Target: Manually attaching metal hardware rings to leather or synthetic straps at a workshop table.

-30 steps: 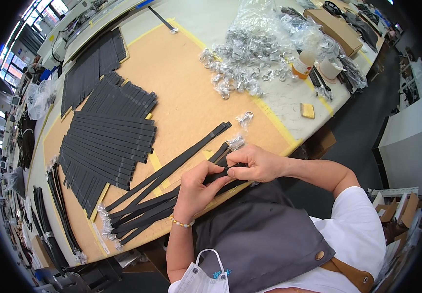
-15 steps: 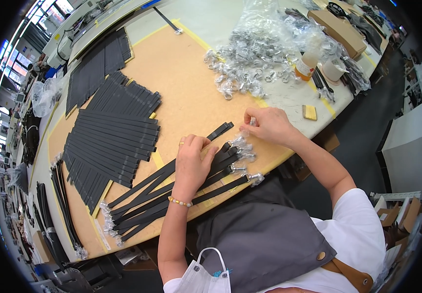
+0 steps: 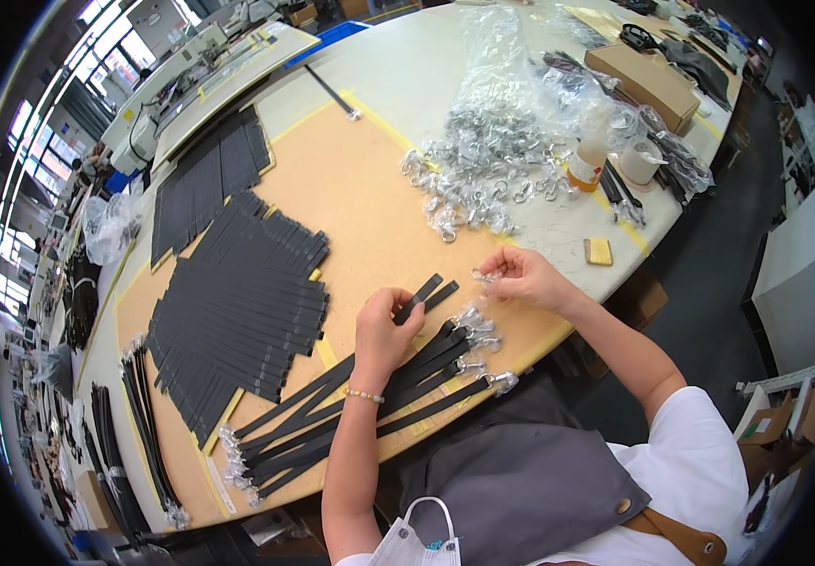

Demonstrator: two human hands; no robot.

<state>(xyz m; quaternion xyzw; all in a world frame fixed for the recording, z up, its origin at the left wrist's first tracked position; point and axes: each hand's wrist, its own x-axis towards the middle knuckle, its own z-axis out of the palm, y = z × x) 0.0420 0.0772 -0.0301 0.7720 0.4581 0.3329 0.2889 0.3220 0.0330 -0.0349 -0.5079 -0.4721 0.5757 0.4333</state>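
My left hand (image 3: 385, 330) is closed on a black strap (image 3: 439, 296), pinching it near its end between thumb and fingers. Two narrow tips of the strap stick out past the fingers, spread apart. A little to the right, my right hand (image 3: 532, 283) pinches a small metal clasp (image 3: 485, 276) in clear plastic, held close to the tips but apart from them. Below the left hand lie several black straps with wrapped clasps (image 3: 479, 330) at their right ends and more wrapped metal pieces (image 3: 237, 462) at their left ends.
Flat black strips (image 3: 247, 292) lie fanned out on the left of the tan board (image 3: 351, 189). Behind my right hand is a heap of plastic-wrapped metal clasps (image 3: 492, 160). Nearby are an orange-labelled bottle (image 3: 588, 162), a yellow sponge (image 3: 599, 252) and a cardboard box (image 3: 641, 85).
The strap's tips have parted and stand out farther from my left fingers. My right hand has turned, and the clasp in its pinch shows more plainly. The whole view has shifted slightly.
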